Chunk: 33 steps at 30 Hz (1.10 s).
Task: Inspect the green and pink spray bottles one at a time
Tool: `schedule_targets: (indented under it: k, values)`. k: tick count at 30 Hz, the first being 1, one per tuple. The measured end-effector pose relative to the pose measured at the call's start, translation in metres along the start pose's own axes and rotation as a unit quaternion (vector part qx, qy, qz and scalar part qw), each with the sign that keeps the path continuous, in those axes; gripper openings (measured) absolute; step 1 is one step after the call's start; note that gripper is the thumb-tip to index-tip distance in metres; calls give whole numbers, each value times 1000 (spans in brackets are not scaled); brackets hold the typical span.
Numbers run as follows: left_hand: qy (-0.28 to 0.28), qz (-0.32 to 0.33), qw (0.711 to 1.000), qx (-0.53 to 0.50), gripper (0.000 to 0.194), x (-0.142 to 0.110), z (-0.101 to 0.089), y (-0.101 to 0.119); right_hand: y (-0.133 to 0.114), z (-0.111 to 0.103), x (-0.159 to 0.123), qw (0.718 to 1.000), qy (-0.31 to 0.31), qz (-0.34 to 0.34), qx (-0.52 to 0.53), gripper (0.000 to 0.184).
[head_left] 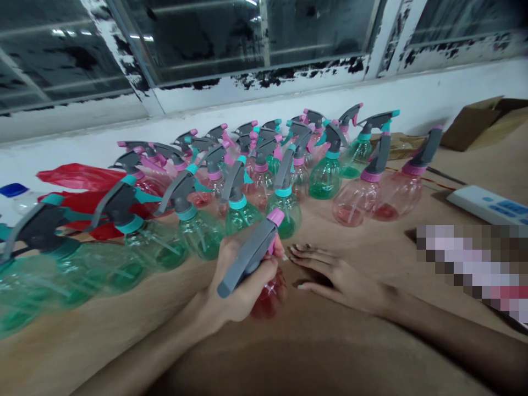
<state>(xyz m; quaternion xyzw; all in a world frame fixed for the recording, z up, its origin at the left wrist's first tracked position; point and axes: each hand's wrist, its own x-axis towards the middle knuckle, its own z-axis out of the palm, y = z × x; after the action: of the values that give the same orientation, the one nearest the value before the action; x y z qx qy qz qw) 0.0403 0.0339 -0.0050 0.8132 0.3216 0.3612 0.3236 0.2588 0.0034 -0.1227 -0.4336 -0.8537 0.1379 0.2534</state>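
My left hand [237, 275] is wrapped round the neck of a pink spray bottle [270, 294] with a grey trigger head and pink nozzle. The bottle's lower part shows below my fingers, close to the tabletop. To its right, my right hand [330, 275] lies palm down on the brown table [371, 352], fingers stretched out and holding nothing. Just beyond my left hand stand green spray bottles [284, 212] with teal collars. Two pink spray bottles [357, 201] stand farther right, side by side.
Many more pink and green spray bottles [325, 176] crowd the back and left. A red plastic bag [82, 179] and a blue-capped bottle [18, 198] are at left. At right are a white box with blue panels [490, 203], cables and an open cardboard box [474, 124]. Windows line the wall.
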Motion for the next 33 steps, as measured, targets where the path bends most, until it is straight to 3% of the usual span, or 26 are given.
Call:
schedule_targets:
  k: [8,33]
  values:
    - [57,-21,997,49,11,1,7,-1,1,0,0,1000,-2,2,3,52]
    - [46,-47,995,70,14,-3,7,-1,2,1,0,1000,-5,4,0,52]
